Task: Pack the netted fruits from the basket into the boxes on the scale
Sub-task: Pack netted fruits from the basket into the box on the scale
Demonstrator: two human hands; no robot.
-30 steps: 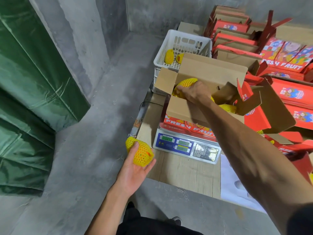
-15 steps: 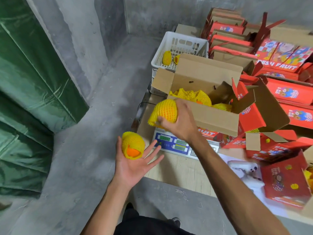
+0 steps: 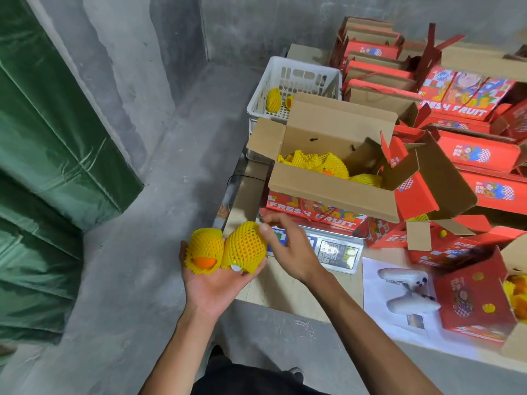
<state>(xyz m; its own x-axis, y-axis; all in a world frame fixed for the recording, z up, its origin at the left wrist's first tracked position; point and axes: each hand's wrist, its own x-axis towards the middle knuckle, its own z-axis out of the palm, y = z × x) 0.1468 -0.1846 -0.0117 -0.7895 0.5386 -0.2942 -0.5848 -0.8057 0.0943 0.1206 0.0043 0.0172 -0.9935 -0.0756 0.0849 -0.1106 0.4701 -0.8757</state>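
My left hand [image 3: 216,286] is palm up off the table's left edge and cradles two fruits in yellow foam nets, one showing orange skin [image 3: 204,248], the other fully netted [image 3: 245,246]. Just right of them is my right hand [image 3: 293,252], fingers spread, with only its thumb touching the second fruit. An open red "FRESH FRUIT" box [image 3: 328,191] stands on the scale [image 3: 338,253] with several netted fruits [image 3: 322,163] inside. Behind it, the white basket [image 3: 296,78] holds two netted fruits [image 3: 273,98].
Stacks of red fruit boxes [image 3: 479,155] fill the right side of the wooden table. A white handheld device [image 3: 407,289] lies on paper beside another open red box [image 3: 473,297]. A green tarp [image 3: 57,155] hangs at left over the concrete floor.
My right hand lifted a netted fruit out of the box on the scale and set it in my left hand beside the first one. It has now let go of the fruit.
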